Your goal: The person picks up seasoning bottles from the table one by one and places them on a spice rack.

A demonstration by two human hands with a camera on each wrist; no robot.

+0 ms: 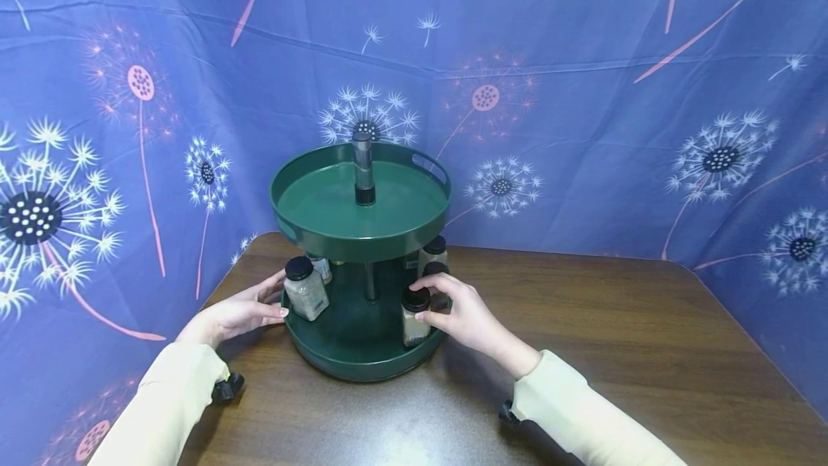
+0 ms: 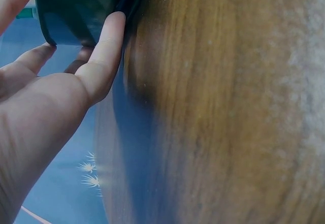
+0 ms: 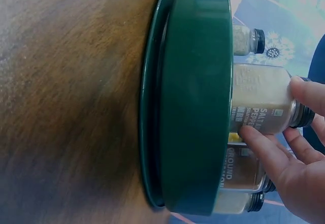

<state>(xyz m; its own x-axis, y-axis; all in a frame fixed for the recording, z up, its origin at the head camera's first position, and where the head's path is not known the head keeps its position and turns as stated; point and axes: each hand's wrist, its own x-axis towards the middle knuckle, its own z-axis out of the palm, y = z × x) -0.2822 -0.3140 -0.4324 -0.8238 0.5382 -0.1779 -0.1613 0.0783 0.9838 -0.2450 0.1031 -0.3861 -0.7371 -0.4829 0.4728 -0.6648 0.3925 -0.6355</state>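
Note:
A two-tier green turntable (image 1: 362, 369) stands on the table, with spice jars on its lower tier. At its front right, my right hand (image 1: 468, 315) holds a black-lidded spice jar (image 1: 414, 327), fingers at the lid and thumb against the side. In the right wrist view, that jar's label reads partly "SALT" and "PEPPER", and its base is hidden behind the rim. On the left, my left hand (image 1: 242, 313) touches the lower tier's outer wall with spread, fairly straight fingers. Close to it, a jar of pale contents (image 1: 307, 295) leans slightly on that tier.
Behind the held jar stand other spice jars (image 1: 432, 250), one labelled "GROUND" (image 3: 244, 168). A further jar (image 1: 321, 268) sits at the back left. The upper tier (image 1: 323, 193) overhangs them around a metal post (image 1: 364, 164). Blue dandelion-print fabric (image 1: 582, 128) hangs behind the wooden table (image 1: 614, 322).

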